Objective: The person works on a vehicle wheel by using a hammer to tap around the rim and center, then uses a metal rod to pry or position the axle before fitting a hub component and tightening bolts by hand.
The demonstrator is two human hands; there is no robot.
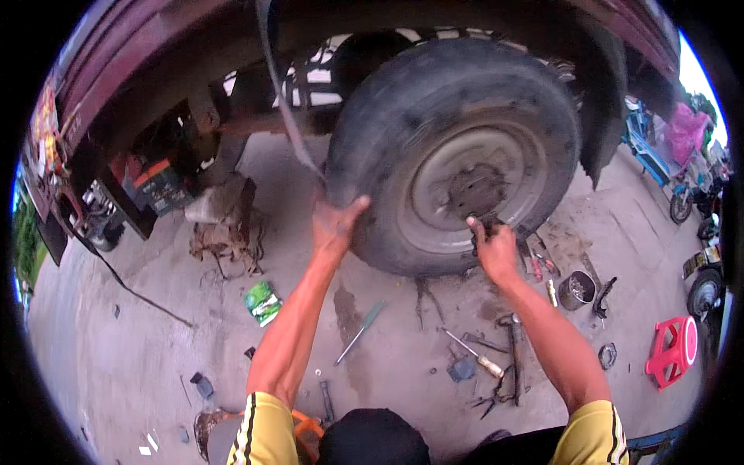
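Observation:
A large black truck tyre (387,132) on a pale steel wheel rim (428,178) stands upright under the vehicle's body, with a dark greasy hub (478,190) at its centre. At the tyre's left edge is my left hand (335,229), its thumb spread toward the sidewall; the other fingers are blurred. A strap-like strip (283,101) hangs down to just behind that hand. My right hand (494,246) is at the rim's lower right part, thumb up and fingers curled. Something dark shows at those fingers, but I cannot make out what they grip.
Tools lie on the concrete: a screwdriver (490,366), a long thin rod tool (359,335) and a metal bar (515,356). To the right stand a metal tin (576,290) and a pink stool (673,353). A green packet (263,303) lies left of my left arm.

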